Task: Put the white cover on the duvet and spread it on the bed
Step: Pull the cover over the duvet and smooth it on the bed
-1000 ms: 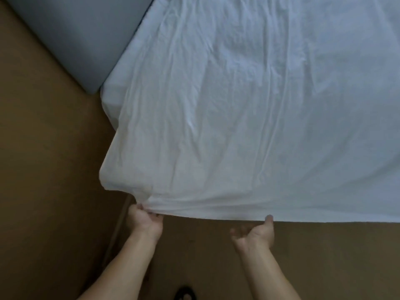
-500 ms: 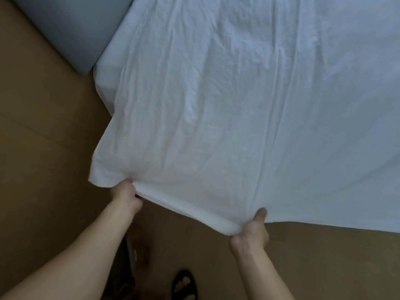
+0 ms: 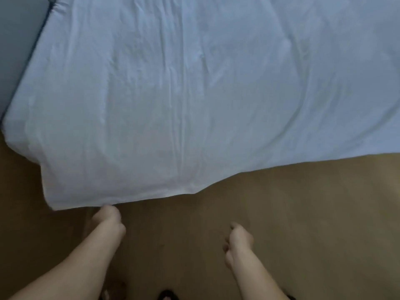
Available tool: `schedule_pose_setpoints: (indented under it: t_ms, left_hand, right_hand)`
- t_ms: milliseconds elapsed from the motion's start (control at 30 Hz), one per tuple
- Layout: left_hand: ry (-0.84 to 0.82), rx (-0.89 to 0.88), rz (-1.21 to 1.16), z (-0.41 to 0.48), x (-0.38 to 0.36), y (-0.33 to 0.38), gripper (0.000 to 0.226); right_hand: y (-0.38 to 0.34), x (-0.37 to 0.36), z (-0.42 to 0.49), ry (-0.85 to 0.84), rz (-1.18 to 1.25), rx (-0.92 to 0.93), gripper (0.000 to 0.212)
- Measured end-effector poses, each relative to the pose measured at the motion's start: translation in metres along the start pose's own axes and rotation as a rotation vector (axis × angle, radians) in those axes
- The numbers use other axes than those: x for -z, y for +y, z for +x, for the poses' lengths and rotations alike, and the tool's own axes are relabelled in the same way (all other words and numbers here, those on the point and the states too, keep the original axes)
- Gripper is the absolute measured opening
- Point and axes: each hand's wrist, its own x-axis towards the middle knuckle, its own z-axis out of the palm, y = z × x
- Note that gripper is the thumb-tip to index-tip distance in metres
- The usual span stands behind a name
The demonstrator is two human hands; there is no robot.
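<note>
From the head view, the white cover (image 3: 194,94) lies spread, faintly creased, across the bed (image 3: 17,135), and its near edge hangs over the brown floor (image 3: 303,213), sagging lowest toward my left. My left hand (image 3: 107,218) is up against that hem, just beside the cover's near left corner, knuckles touching the cloth. The hand is blurred and its fingers are tucked out of sight, so I cannot tell whether I am pinching the hem or only touching it. My right hand (image 3: 238,238) hangs apart from the cover, over bare floor below the hem, fingers loosely curled and holding nothing. A grey panel (image 3: 17,50) runs along the bed's left side. At the bottom edge, between my forearms, a dark sandal (image 3: 167,295) shows on the floor.
</note>
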Motion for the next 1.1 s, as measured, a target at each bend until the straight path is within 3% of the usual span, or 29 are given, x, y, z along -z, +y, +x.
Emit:
schedule_pose_setpoints:
  t_ms: [133,267,367,567,733,900,1100]
  left_hand:
    - [-0.354,-0.446,0.413,-0.128,-0.079,-0.015,0.041]
    - [-0.57,-1.097,0.864,-0.273,-0.138,-0.034,0.055]
    - [-0.654,-1.331,0.984,-0.354,-0.183,-0.051,0.06]
    - [-0.717,-1.446,1.142,-0.467,-0.258,-0.088,0.064]
    - [-0.547,-1.569,1.18,-0.505,-0.315,-0.081,0.065]
    - [-0.349,-1.569,1.088,-0.514,-0.387,-0.036,0.066]
    - [-0.176,-1.464,1.07,-0.467,-0.423,0.013,0.075]
  right_hand:
    - [-0.073,0.052,0.016,0.014,-0.004,0.189,0.06]
    - [-0.153,0.13,0.028,-0.014,-0.1,0.396,0.066]
    - [-0.212,0.189,0.044,-0.013,-0.162,0.497,0.065]
    - [-0.325,0.273,0.071,-0.004,-0.257,0.691,0.065]
    - [-0.385,0.295,0.081,-0.033,-0.449,0.794,0.064]
    - [-0.467,0.256,0.105,-0.031,-0.794,1.036,0.064]
    - [-0.53,0.157,0.12,-0.169,-1.272,1.305,0.062]
